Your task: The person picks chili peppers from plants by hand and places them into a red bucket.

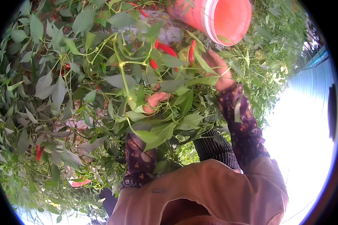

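Observation:
Among the leaves of a chili pepper plant [122, 71], my left hand [154, 103] has its fingers bent inward. Leaves cover much of it, and whatever it grips is hidden. My right hand [222, 73] reaches up on the right side of the plant with its fingers stretched out, partly behind a leaf. Nearest to it hangs a red chili pepper [192, 53]. Farther left, another red chili pepper [166, 49] and a short red one [153, 64] show between the leaves, above my left hand.
A pink-red bucket [210, 18] lies tilted at the top, its white-rimmed mouth toward the right. Dense pepper plants [37, 93] fill the left side, with a red chili [39, 152] low among them. Pale ground sheeting [169, 30] shows between plants. Bluish sheeting [311, 82] stands far right.

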